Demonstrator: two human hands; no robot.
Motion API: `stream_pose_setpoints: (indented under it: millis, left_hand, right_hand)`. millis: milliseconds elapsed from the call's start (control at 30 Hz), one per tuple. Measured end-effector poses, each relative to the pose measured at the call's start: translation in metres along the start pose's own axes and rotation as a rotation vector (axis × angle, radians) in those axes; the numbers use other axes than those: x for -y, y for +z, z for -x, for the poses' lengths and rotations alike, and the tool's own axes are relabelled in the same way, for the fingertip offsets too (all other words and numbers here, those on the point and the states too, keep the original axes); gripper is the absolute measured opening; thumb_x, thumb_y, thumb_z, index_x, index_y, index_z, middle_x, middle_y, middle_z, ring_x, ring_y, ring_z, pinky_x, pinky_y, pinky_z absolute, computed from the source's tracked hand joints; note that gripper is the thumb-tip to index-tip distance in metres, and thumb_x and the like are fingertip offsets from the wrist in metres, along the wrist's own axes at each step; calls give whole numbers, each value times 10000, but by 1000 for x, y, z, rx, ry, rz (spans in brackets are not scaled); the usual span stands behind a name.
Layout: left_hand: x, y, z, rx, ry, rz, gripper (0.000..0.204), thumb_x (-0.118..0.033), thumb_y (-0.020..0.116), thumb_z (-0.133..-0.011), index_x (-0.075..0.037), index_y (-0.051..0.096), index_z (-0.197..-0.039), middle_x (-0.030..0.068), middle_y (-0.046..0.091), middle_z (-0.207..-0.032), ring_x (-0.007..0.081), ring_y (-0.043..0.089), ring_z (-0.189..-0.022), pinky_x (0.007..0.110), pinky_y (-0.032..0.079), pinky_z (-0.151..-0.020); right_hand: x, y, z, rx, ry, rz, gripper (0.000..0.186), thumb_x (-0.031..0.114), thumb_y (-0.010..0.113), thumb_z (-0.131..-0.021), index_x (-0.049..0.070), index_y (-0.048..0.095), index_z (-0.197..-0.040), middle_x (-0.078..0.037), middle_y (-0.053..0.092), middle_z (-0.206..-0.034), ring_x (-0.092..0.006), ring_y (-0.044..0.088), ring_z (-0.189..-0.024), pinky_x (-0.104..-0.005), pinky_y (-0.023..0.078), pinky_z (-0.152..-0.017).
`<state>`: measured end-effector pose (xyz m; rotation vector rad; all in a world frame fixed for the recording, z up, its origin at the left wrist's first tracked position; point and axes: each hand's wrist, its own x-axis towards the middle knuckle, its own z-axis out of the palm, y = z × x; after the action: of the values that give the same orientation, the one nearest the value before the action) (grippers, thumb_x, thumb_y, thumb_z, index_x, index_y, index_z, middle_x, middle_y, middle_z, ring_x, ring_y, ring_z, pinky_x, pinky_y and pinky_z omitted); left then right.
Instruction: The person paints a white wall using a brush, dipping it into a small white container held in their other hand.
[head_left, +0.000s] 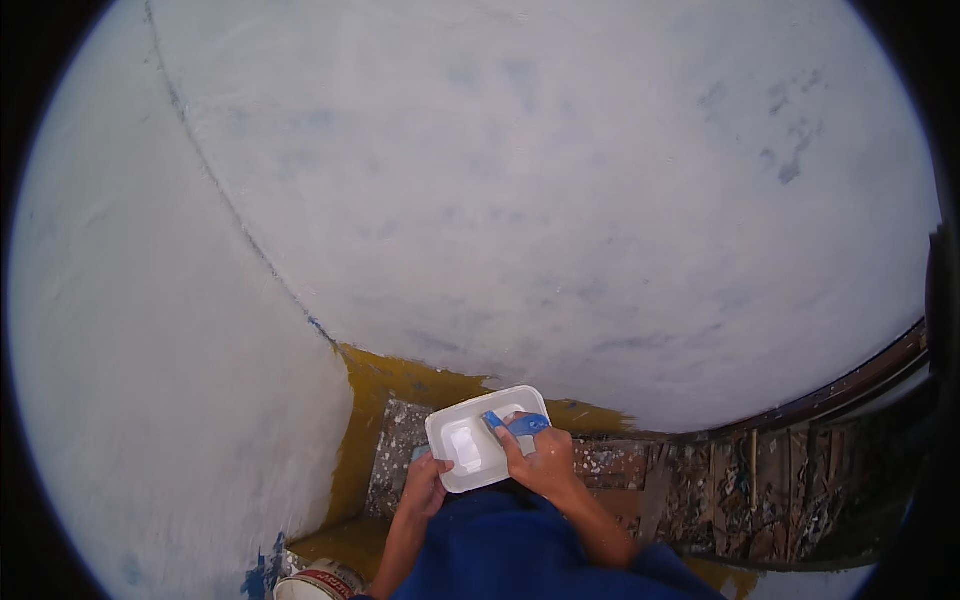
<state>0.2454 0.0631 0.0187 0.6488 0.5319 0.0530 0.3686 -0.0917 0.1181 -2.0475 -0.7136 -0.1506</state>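
Observation:
A shallow white rectangular paint tray [466, 480] is held out in front of my body, with white paint in its well. My left hand [427, 482] grips its near left rim, the thumb over the inner edge. Over the tray's right side, my right hand [543, 463] is closed around a blue paintbrush [527, 425]. The brush's bristles are too small to make out.
Two white-coated walls [560, 200] meet at a cracked corner line, with a mustard-yellow band [400, 375] along their foot. At lower left stands a paint bucket [325, 580]. Dark, stacked scrap-like material [760, 490] lies to the right, beside the paint-spattered floor [388, 480].

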Motion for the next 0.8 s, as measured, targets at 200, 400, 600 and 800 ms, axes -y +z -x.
stream_pose_setpoints:
  millis: [200, 400, 600, 800]
  left_hand:
    - [5, -2, -3, -2, 8, 130, 477, -69, 524, -800, 119, 461, -1234, 196, 598, -1161, 288, 628, -1042, 402, 506, -944]
    - [4, -12, -6, 68, -8, 138, 480, -79, 518, -806, 122, 457, -1237, 209, 592, -1166, 298, 624, -1047, 413, 507, -938]
    - [1, -9, -4, 48, -13, 96, 535, -100, 529, -795, 126, 426, -1269, 216, 574, -1191, 314, 611, -1073, 427, 502, -948]
    - [0, -17, -3, 62, -45, 70, 594, -109, 527, -782, 129, 384, -1307, 223, 554, -1222, 328, 600, -1094, 441, 499, -955]
  right_hand:
    - [8, -24, -8, -264, 343, -578, 181, 81, 710, -839, -9, 615, -966, -101, 669, -829, -189, 677, -682, -270, 539, -598]
    - [-3, -44, -9, -200, 826, -1239, 147, 59, 657, -879, -14, 576, -978, -108, 648, -834, -180, 661, -675, -290, 553, -586]
    - [12, -55, -7, -112, 846, -1471, 116, 91, 617, -914, -3, 572, -965, -105, 643, -813, -189, 660, -694, -314, 560, -599]
    - [11, -57, -17, -41, 938, -1572, 130, 128, 594, -933, 13, 576, -990, -109, 653, -870, -224, 685, -786, -384, 604, -733]
